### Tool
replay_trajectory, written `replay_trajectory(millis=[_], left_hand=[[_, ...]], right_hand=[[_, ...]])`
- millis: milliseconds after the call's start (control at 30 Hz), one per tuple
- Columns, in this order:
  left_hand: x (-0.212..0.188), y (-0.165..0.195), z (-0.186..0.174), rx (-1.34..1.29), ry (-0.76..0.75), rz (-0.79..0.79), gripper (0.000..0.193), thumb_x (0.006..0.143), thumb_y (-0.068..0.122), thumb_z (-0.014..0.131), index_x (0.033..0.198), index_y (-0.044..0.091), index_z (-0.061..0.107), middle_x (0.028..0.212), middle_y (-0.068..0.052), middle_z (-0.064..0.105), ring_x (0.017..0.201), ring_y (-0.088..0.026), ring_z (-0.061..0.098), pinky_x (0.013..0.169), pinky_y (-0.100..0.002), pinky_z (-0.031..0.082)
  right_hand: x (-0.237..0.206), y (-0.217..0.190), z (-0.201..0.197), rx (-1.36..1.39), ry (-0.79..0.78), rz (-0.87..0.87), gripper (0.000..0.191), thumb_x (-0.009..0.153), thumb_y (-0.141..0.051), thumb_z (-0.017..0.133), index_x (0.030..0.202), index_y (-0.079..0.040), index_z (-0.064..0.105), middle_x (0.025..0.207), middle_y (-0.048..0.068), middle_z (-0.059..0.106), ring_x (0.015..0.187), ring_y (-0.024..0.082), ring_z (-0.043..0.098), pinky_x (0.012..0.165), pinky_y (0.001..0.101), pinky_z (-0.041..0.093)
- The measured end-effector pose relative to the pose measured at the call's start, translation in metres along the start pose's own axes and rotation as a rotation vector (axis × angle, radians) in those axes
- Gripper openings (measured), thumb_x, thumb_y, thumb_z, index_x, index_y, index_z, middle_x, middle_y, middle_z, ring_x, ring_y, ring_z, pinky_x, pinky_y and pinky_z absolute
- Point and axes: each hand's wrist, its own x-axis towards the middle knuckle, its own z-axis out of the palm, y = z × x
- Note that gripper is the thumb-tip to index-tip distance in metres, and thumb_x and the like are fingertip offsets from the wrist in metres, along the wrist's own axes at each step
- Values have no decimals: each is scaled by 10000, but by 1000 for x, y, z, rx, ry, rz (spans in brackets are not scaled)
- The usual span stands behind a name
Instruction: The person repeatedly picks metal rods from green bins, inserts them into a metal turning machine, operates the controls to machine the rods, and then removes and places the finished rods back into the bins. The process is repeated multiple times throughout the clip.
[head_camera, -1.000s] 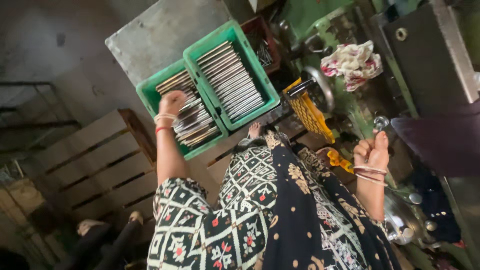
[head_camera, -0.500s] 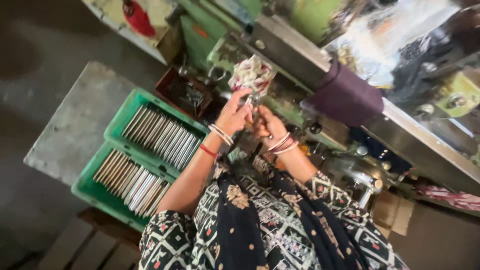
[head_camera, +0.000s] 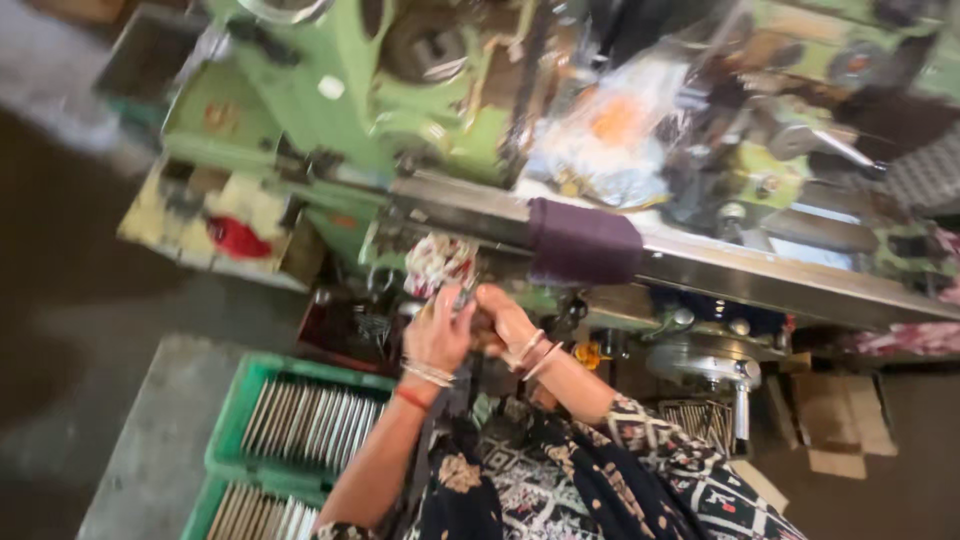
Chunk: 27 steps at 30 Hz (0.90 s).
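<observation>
From the head camera, both hands meet close together in front of a green machine (head_camera: 350, 110). The left hand (head_camera: 438, 335) is curled around a thin dark metal piece (head_camera: 462, 297), fingers closed on it, just below a patterned rag (head_camera: 438, 262) that hangs at the machine's edge. The right hand (head_camera: 505, 318) is bunched tight against the left, touching it; blur hides whether it grips anything. Below the left forearm sit two green crates (head_camera: 235, 420) filled with rows of flat metal strips (head_camera: 305, 420). A purple cloth (head_camera: 583, 243) wraps the long steel rail (head_camera: 780, 275) to the right.
</observation>
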Motion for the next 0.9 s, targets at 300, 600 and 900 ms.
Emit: replay_trajectory(millis=[300, 600, 900], left_hand=[[44, 41, -8, 32, 51, 254, 318, 741, 322, 801, 600, 151, 574, 578, -95, 577, 563, -316, 590, 526, -469, 466], [46, 98, -5, -235, -320, 716, 387, 809, 313, 807, 609, 132, 529, 589, -48, 529, 568, -247, 555, 527, -406, 431], [53, 51, 43, -191, -149, -198, 510, 818, 353, 829, 545, 32, 541, 517, -131, 542, 440, -327, 521, 453, -406, 424]], right_hand=[[-29, 15, -54, -88, -272, 89, 614, 1087, -696, 372, 713, -210, 343, 554, -88, 274, 418, 82, 242, 397, 276, 217], [-54, 49, -128, -57, -67, 228, 549, 1034, -700, 401, 890, -184, 522, 581, -72, 388, 436, 73, 339, 383, 252, 252], [-111, 6, -219, 177, 317, -365, 132, 1008, -260, 615, 953, -140, 604, 564, -79, 388, 417, 58, 316, 361, 242, 200]])
